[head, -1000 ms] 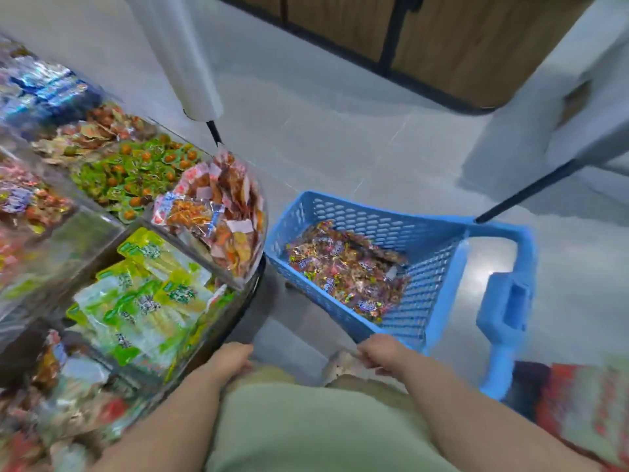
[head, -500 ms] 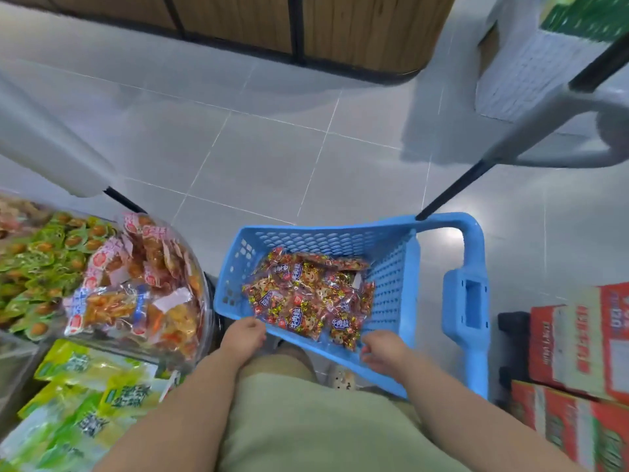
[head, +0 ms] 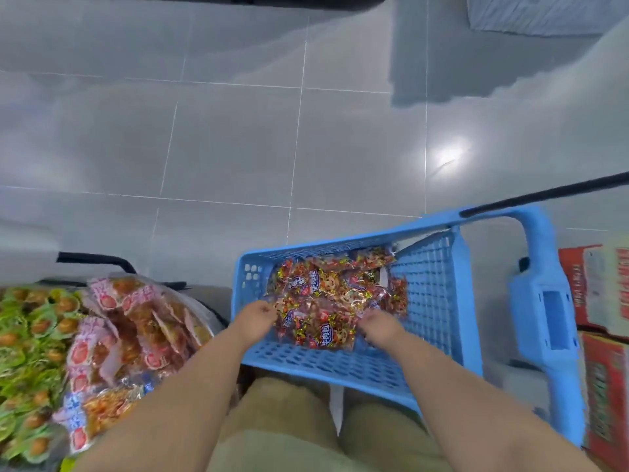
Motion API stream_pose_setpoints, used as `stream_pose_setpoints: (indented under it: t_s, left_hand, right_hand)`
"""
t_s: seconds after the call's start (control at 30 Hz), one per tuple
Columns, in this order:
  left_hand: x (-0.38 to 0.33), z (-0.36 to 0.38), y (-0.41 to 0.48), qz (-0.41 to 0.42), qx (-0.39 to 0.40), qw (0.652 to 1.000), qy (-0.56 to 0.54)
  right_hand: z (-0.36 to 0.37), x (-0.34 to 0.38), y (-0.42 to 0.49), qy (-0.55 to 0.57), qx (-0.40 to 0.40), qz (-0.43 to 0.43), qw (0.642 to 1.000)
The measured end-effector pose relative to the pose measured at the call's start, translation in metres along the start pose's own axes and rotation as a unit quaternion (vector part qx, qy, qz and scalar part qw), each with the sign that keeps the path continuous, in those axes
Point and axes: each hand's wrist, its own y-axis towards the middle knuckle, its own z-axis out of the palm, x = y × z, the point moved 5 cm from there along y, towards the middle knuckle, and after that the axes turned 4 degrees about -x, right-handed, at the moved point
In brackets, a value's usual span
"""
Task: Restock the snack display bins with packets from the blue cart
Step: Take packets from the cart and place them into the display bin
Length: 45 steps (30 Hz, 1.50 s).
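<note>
Seen from above, a blue plastic lattice cart holds a pile of red and gold plastic snack packets at its middle. The left hand curls its fingers onto the pile's left edge. The right hand is at the right edge, its fingers buried among packets, so I cannot tell their grip. The cart's left wall sits just beside a clear rounded display bin of pink and orange packets. Red cardboard boxes crowd the cart's right. Open grey tiled floor lies beyond.
</note>
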Motion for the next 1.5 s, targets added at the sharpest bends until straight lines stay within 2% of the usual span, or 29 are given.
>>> stream_pose_setpoints:
  t_s: [0.1,0.17,0.27,0.37,0.53,0.67,0.73,0.8,0.9,0.97,1.1,1.17,1.23,1.33,1.4,1.5]
  left_hand:
    - [0.008,0.002,0.021,-0.022,-0.001,1.0,-0.022]
    - [0.015,0.01,0.033,-0.037,0.003,0.998,-0.049]
    - [0.025,0.029,0.039,-0.051,0.003,0.995,-0.083]
    - [0.043,0.048,0.039,-0.063,0.023,0.995,-0.079]
    - [0.063,0.059,0.035,-0.078,0.008,0.993,-0.094]
    - [0.06,0.053,0.036,-0.074,-0.013,0.989,-0.126]
    - [0.053,0.048,0.038,-0.069,-0.018,0.988,-0.134]
    - [0.043,0.042,0.04,-0.067,-0.016,0.985,-0.156]
    - [0.024,0.039,0.04,-0.062,0.003,0.977,-0.205]
    - [0.01,0.04,0.038,-0.042,0.028,0.965,-0.257]
    - [-0.015,0.048,0.04,-0.016,0.066,0.932,-0.356]
    - [-0.015,0.045,0.048,-0.026,0.026,0.912,-0.409]
    - [-0.007,0.039,0.056,-0.042,-0.019,0.89,-0.455]
    - [0.009,0.033,0.063,-0.057,-0.056,0.886,-0.457]
    - [0.02,0.032,0.065,-0.065,-0.069,0.892,-0.442]
    - [0.032,0.031,0.064,-0.079,-0.079,0.888,-0.447]
  right_hand:
    - [0.008,0.022,0.025,-0.009,-0.012,-0.022,1.0]
    - [0.016,0.033,0.043,-0.069,-0.026,-0.061,0.995]
    - [0.041,0.041,0.064,-0.182,0.013,-0.088,0.979]
    - [0.066,0.036,0.078,-0.217,0.034,-0.092,0.971]
    - [0.075,0.021,0.081,-0.25,-0.063,-0.125,0.958]
    - [0.064,0.018,0.075,-0.189,-0.09,-0.217,0.953]
    - [0.058,0.021,0.067,-0.176,-0.085,-0.292,0.936]
    - [0.048,0.026,0.059,-0.132,-0.095,-0.324,0.932]
    - [0.026,0.034,0.054,0.041,-0.107,-0.252,0.961]
    - [0.015,0.042,0.052,0.175,-0.091,-0.195,0.961]
    - [0.018,0.063,0.054,0.406,0.011,-0.086,0.91]
    - [0.025,0.074,0.059,0.484,0.091,-0.05,0.869]
    - [0.025,0.077,0.069,0.53,0.121,-0.005,0.839]
    - [0.019,0.066,0.095,0.604,0.067,0.12,0.785]
    - [0.015,0.059,0.109,0.615,0.007,0.189,0.765]
    - [0.018,0.057,0.124,0.619,-0.011,0.207,0.757]
